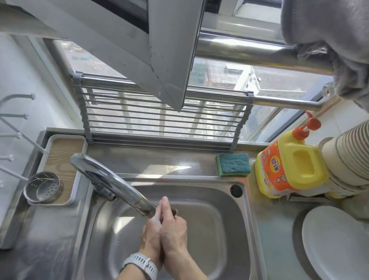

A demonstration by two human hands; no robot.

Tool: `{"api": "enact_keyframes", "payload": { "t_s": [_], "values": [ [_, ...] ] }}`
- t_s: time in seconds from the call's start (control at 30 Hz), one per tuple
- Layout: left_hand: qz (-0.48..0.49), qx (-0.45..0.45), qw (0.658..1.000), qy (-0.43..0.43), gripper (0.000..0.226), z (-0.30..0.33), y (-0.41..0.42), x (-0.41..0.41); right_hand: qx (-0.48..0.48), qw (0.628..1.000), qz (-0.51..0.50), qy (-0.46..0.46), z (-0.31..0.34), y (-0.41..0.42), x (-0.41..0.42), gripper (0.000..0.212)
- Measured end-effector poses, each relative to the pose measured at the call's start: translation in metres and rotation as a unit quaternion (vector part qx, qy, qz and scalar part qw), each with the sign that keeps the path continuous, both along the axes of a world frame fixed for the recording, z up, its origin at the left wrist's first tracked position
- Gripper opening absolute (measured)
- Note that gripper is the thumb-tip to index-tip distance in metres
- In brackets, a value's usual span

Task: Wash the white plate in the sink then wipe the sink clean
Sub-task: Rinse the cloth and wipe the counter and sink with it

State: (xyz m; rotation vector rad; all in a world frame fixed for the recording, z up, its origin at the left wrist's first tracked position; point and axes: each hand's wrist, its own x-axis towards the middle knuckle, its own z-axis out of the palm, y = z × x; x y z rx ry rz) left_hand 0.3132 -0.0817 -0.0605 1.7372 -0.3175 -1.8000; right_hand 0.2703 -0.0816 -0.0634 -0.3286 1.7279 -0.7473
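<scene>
Over the steel sink [247,222] my left hand [151,235], with a white watch on its wrist, and my right hand [174,233] are pressed palm to palm, fingers straight, just under the mouth of the faucet [113,182]. A small dark brown thing shows at my right fingers; I cannot tell what it is. The white plate [338,251] lies flat on the counter to the right of the sink, apart from both hands. A green and yellow sponge [233,164] sits on the ledge behind the sink.
A yellow detergent bottle [291,164] and a tall stack of paper cups [362,150] stand at the back right. A perforated steel cup [44,187] sits on a tray left of the sink. A grey cloth [348,44] hangs on the window rail; an open window frame juts overhead.
</scene>
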Motion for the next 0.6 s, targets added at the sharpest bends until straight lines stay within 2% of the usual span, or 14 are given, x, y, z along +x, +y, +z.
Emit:
{"api": "enact_keyframes", "payload": {
  "t_s": [0.03,0.07,0.13,0.2,0.23,0.27,0.3,0.43,0.5,0.6],
  "values": [
    [-0.002,0.005,1.0,0.004,0.067,0.004,0.0,0.001,0.001,1.0,0.011,0.023,-0.007,0.0,0.001,0.098],
    [-0.024,-0.013,0.999,-0.016,0.056,0.006,0.001,0.002,-0.002,0.999,0.021,0.043,-0.006,0.001,0.002,0.095],
    [0.006,-0.005,1.0,-0.013,0.04,0.014,0.002,0.002,-0.011,0.997,0.033,0.063,0.004,0.003,0.002,0.083],
    [-0.016,-0.002,0.999,-0.044,0.036,0.011,0.001,0.002,-0.023,0.996,0.039,0.076,0.015,0.004,0.001,0.069],
    [0.017,0.001,1.0,-0.025,0.036,0.012,0.001,0.002,-0.029,0.995,0.046,0.087,0.016,0.005,0.001,0.063],
    [0.023,-0.009,0.999,-0.043,0.037,0.006,0.002,0.003,-0.029,0.993,0.054,0.098,0.019,0.006,0.001,0.058],
    [0.038,0.015,0.999,-0.009,0.036,0.008,0.001,0.005,-0.034,0.992,0.061,0.106,0.019,0.007,0.001,0.053],
    [0.014,0.027,0.997,-0.065,0.016,0.002,0.002,0.01,-0.045,0.989,0.09,0.109,0.019,0.007,-0.001,0.043],
    [0.045,0.024,0.998,-0.033,0.022,-0.001,0.0,0.013,-0.041,0.989,0.099,0.104,0.016,0.007,0.0,0.042],
    [0.04,0.004,0.996,-0.075,0.03,-0.007,-0.001,0.014,-0.032,0.991,0.095,0.085,0.013,0.006,0.004,0.041]
  ]
}}
